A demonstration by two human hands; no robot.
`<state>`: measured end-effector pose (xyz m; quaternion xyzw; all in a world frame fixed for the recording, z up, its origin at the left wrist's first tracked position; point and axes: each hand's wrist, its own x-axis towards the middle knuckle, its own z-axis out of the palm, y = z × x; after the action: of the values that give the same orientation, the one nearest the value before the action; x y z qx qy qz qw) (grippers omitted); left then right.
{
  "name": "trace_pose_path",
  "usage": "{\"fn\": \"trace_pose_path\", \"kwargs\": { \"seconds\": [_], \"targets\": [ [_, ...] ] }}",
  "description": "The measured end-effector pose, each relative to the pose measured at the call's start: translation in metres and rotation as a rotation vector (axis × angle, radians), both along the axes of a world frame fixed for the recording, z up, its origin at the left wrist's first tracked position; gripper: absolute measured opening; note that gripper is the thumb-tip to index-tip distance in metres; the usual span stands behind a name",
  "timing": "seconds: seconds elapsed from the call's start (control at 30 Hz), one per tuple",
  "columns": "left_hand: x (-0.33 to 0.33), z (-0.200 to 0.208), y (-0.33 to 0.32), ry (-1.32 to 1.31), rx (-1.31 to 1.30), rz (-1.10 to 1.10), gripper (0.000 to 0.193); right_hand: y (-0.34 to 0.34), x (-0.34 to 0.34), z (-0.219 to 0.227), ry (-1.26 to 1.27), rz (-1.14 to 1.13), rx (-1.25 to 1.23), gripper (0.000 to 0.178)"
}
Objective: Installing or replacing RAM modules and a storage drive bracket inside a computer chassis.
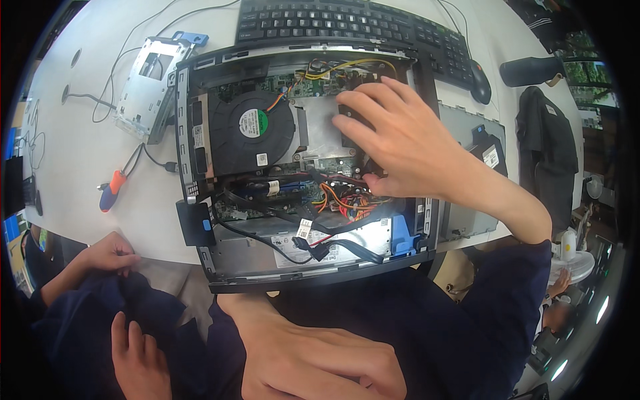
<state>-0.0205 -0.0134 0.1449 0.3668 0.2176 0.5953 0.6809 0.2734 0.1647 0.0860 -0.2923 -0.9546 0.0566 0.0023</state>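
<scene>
An open desktop computer case [430, 153] lies before me, its insides exposed. Over its right part, my right hand [400, 137] has its fingers spread and its thumb low, near the bundled coloured wires [357, 203]; whether its fingertips touch the parts beneath is hidden. Left of this hand are a bare metal plate [327, 127] and a round black fan [230, 140]. Along the near side runs a silver power supply [347, 243] with black cables across it. My left hand [320, 360] is low in front of the case, fingers curled, the tips and anything inside out of sight.
A keyboard [333, 27] and mouse [479, 83] are beyond the case. At left lie a metal drive cage [143, 87] and an orange-blue screwdriver [112, 190]. A side panel [460, 200] is at right. Another person's hands [110, 253] are at the lower left.
</scene>
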Motion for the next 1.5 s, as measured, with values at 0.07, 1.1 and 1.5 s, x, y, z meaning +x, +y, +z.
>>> {"fn": "trace_pose_path", "kwargs": {
  "seconds": [0.07,1.1,1.5],
  "targets": [
    [-0.009,0.004,-0.003,0.061,-0.035,0.027,0.035,0.000,0.001,-0.002,0.001,0.004,-0.009,0.072],
    [-0.018,0.080,0.068,1.115,-0.431,-0.237,0.042,0.031,0.001,-0.017,0.149,-0.222,0.057,0.049],
    [0.004,0.024,0.092,2.163,0.886,-0.090,0.020,0.036,0.007,-0.034,0.214,-0.210,0.077,0.040]
  ]
}}
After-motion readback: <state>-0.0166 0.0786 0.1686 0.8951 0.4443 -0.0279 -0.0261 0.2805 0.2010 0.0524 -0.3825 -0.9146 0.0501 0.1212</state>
